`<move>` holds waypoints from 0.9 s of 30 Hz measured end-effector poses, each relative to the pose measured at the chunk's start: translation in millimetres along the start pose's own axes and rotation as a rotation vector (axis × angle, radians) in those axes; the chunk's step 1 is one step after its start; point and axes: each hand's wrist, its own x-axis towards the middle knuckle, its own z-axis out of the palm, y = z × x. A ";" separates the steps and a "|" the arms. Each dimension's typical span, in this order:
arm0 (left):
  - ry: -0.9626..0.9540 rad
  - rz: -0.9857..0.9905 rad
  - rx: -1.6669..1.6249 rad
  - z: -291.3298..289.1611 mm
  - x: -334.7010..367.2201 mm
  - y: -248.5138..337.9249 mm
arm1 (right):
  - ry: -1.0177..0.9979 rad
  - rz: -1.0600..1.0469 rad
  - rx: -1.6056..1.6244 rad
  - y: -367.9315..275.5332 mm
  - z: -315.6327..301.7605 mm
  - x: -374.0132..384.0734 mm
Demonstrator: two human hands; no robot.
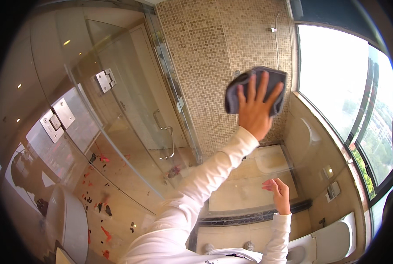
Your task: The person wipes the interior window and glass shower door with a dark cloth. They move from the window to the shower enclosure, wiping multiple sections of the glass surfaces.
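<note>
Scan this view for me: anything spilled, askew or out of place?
Yes: red and black scraps lie scattered over the beige floor at the left, beside the rounded white fixture. They look like litter on a plain floor; what they are, I can't tell.

1. Left hand (255, 113), upper center, lies spread over a cloth (232, 96) in front of the wall (196, 48).
2. Right hand (281, 197), lower and farther right, well apart from the cloth; a ledge (249, 218) runs below it.
3. Window (332, 66) stands at right, with a shower rail (277, 48) on the wall just beside it.
4. Door handle (173, 143), left of the cloth; 2 hinges (106, 80) sit farther left.
5. Basin (75, 224), lower left; toilet (337, 237), lower right.
</note>
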 end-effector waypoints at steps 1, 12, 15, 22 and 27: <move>-0.020 -0.001 -0.033 1.5 0.8 9.5 | -0.009 0.013 -0.005 2.1 -3.9 3.1; 0.247 -0.343 0.400 -125.1 -65.0 -179.2 | -0.304 -0.007 0.059 28.0 55.3 63.2; 0.426 -0.492 0.404 -183.7 -113.4 -267.4 | -0.452 -0.016 0.137 31.0 106.1 62.4; 0.456 -0.600 0.285 -172.6 -116.7 -269.4 | -0.566 -0.012 0.094 25.5 135.0 52.8; 0.286 -0.317 0.326 -102.9 -32.7 -147.1 | -0.322 -0.044 0.078 27.6 71.3 70.5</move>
